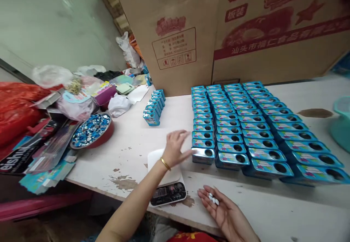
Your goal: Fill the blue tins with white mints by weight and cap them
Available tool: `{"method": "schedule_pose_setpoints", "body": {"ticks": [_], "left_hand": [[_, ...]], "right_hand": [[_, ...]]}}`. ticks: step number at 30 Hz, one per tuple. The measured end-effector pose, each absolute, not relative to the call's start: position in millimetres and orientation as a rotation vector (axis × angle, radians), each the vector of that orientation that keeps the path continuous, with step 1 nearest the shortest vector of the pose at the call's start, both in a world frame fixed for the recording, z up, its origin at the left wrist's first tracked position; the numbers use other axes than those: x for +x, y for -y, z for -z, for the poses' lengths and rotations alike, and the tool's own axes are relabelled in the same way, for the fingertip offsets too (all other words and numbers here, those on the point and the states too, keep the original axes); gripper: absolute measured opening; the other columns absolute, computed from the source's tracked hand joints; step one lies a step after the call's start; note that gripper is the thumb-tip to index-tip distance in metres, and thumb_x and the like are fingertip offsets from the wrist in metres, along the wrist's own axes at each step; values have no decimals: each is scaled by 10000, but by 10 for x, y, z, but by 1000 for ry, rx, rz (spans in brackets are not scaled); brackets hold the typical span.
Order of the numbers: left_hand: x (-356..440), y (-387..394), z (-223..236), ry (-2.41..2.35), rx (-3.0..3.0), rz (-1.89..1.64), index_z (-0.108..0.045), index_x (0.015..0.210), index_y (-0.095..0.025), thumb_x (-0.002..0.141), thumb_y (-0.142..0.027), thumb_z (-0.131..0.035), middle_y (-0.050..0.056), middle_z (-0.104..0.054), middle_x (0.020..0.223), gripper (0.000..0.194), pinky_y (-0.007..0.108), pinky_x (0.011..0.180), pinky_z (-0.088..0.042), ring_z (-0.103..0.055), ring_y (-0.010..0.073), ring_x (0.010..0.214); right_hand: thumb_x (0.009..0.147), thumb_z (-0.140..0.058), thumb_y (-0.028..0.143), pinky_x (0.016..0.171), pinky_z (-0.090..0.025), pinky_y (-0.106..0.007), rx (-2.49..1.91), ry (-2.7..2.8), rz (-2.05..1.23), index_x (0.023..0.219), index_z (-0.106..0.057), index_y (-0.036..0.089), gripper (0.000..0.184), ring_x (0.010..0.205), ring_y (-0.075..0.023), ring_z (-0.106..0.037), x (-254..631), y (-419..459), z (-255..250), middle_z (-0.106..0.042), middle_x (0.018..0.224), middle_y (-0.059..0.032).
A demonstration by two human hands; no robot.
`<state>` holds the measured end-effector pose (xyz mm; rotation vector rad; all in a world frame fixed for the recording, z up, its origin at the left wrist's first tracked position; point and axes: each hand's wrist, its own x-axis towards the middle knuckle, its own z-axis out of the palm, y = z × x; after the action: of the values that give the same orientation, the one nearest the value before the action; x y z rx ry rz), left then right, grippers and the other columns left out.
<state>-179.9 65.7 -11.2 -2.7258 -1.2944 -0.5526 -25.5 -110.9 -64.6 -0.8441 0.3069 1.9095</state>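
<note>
My left hand (175,150), with a gold bangle on the wrist, hovers over a white digital scale (168,192) and hides part of its platform. Its fingers are spread, and the fingertips come close to the front tin (202,154) of the leftmost row; whether they touch it I cannot tell. Palm up in front of the tins, my right hand (224,214) cups a few small white tablets (213,199). Blue tins (232,158) stand upright in several long rows, each with a dark round hole in its top.
A shorter row of blue tins (152,117) stands behind the scale. To the left, a red bowl (106,137) holds blue and silver pieces, near bags and packaging (45,158). A large cardboard carton (180,1) backs the table. A teal container (340,131) is at the right edge.
</note>
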Motion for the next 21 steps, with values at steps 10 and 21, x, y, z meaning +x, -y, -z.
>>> {"method": "schedule_pose_setpoints", "body": {"ticks": [10, 21], "left_hand": [[-2895, -2013, -23, 1752, -2261, 62, -592, 1055, -236, 788, -225, -582, 106, -446, 1351, 267, 488, 1015, -283, -350, 301, 1268], [-2681, -1144, -659, 1433, -2503, -309, -560, 933, -155, 868, -201, -489, 90, -571, 1021, 107, 378, 862, -417, -553, 219, 923]], "right_hand": [[688, -762, 211, 810, -570, -274, -850, -357, -2004, 874, -679, 74, 246, 911, -225, -700, -221, 1047, 758, -743, 914, -142], [857, -571, 184, 762, -577, -247, -925, -180, -1907, 909, -638, 65, 147, 880, -205, -708, -220, 1072, 645, -734, 923, -167]]}}
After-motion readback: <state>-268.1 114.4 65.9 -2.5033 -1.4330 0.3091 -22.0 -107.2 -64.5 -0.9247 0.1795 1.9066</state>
